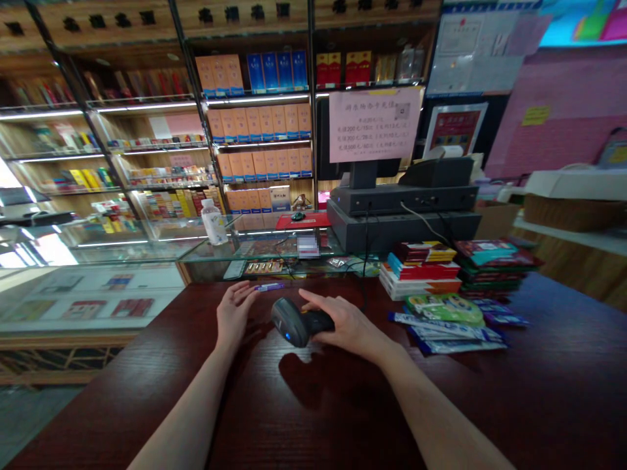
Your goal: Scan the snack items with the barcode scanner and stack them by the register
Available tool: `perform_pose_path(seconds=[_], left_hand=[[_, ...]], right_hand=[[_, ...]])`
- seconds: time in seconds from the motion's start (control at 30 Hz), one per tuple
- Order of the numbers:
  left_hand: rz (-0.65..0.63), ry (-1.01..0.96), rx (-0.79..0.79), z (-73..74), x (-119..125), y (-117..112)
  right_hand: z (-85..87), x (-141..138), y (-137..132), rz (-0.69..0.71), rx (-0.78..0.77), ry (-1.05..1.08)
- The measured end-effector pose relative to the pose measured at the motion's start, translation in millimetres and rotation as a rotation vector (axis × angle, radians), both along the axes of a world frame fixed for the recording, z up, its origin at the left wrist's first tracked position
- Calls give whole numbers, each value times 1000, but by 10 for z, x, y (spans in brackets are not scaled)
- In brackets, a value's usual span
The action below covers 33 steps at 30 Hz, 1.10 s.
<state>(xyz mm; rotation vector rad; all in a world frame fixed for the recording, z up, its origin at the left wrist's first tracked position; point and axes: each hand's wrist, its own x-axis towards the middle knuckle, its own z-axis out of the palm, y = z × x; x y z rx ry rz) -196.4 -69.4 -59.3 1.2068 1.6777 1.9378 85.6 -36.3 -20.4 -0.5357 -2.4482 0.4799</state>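
Observation:
My right hand [350, 326] is wrapped round the handle of a black barcode scanner [290, 322], which is held above the dark wooden counter. A small blue light glows on the scanner's head, and its shadow falls on the wood below. To the left, my left hand [234, 313] has its thumb and fingertips at the near end of a small, narrow purple-and-white packet [269, 286], which it appears to pinch. The packet lies toward the counter's far edge, a little beyond the scanner and apart from it. Its print is too small to read.
Stacked boxes [420, 271], dark packets [494, 264], a green pack [443, 308] and blue-white sleeves [453, 334] lie at the right. Behind stands a till [401, 215] with hanging cables. A white bottle [213, 222] stands on the glass case [206, 251]; stocked shelves [259, 143] rise beyond.

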Motion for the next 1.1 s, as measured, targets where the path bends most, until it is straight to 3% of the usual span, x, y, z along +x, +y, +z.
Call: perform_pose_path(seconds=[0.17, 0.4, 0.8, 1.1], left_hand=[[59, 51, -48, 18, 19, -5], [-25, -19, 31, -48, -37, 37], [-42, -99, -5, 5, 41, -18], [-84, -113, 30, 86, 144, -42]], right_hand=[[-22, 7, 18, 3, 6, -4], [-57, -9, 18, -16, 27, -53], [-371, -135, 88, -55, 74, -162], [-281, -140, 50, -53, 9, -102]])
